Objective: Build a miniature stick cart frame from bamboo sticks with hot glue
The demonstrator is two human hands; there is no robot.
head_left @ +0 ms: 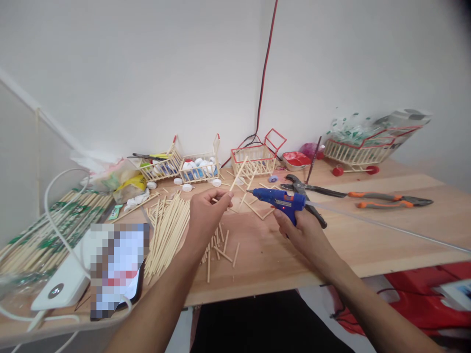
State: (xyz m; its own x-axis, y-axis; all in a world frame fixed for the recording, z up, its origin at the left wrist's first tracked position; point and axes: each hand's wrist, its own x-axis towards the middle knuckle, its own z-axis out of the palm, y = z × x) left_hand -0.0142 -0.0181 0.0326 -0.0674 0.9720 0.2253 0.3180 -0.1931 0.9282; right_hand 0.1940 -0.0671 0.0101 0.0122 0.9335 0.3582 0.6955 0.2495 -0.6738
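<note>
My left hand is closed, thumb and fingers pinching a small frame of thin wooden sticks. Blue and fitted with a lit red light, a hot glue gun sits in the grip of my right hand. Its nozzle points left, close to the sticks; whether it touches them I cannot tell. A clear glue stick trails from its back toward the right. Beneath and beside my left wrist lie a pile of long sticks and several short cut pieces.
Small stick-built carts stand along the wall, with a red-rimmed basket and a larger cart farther right. Pliers and cutters lie right. A phone, power bank and bagged sticks occupy the left.
</note>
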